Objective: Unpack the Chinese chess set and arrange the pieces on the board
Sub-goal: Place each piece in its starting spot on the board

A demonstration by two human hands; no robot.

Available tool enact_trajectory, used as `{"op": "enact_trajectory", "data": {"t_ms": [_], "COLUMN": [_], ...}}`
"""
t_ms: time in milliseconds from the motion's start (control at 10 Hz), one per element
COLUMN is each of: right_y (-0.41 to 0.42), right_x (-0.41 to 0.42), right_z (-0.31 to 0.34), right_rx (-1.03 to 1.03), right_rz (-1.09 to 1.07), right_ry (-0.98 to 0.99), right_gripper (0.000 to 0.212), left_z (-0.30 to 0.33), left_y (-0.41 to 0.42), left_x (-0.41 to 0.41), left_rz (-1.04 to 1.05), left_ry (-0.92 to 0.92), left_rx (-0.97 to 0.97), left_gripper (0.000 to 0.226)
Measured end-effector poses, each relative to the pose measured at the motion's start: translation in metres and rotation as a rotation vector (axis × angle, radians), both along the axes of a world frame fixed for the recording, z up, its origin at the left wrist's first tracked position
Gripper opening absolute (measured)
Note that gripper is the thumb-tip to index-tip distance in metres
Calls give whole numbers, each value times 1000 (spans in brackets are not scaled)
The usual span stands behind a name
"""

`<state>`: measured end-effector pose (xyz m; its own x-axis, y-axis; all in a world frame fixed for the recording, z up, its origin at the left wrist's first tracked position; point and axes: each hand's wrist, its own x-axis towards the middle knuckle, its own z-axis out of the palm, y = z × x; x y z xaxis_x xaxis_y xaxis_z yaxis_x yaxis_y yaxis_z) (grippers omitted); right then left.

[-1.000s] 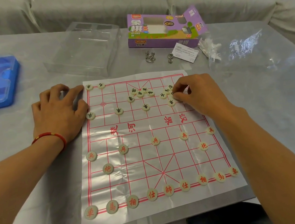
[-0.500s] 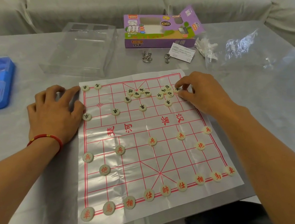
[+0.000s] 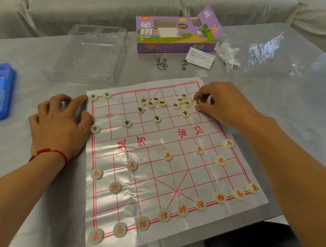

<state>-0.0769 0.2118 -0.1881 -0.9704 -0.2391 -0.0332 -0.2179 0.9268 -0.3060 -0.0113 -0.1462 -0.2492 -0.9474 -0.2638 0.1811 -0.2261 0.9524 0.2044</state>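
Chess board, a creased glossy sheet with a red printed grid (image 3: 162,164), lies flat on the grey table (image 3: 37,219), its river band running left to right. Right hand (image 3: 223,104) pinches a cream round black-lettered piece (image 3: 197,103) near the board's far right edge. Left hand (image 3: 61,126) presses flat on its far left edge. Beyond the board stands a purple cardboard box (image 3: 176,32) reading "XIANG QI".
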Motion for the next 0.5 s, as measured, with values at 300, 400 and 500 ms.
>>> {"op": "enact_trajectory", "data": {"t_ms": [300,400,500], "right_y": [-11,-28,-51], "right_x": [0,-12,-32], "right_z": [14,16,19], "right_rx": [-122,-128,-130], "right_rz": [9,62,141], "right_ry": [67,86,104], "right_gripper": [31,28,26], "left_z": [0,0,0], "left_y": [1,2,1], "left_x": [0,0,0], "left_rz": [14,14,18], "left_ry": [1,9,1], "left_rx": [2,-5,1], "left_gripper": [49,49,49]}}
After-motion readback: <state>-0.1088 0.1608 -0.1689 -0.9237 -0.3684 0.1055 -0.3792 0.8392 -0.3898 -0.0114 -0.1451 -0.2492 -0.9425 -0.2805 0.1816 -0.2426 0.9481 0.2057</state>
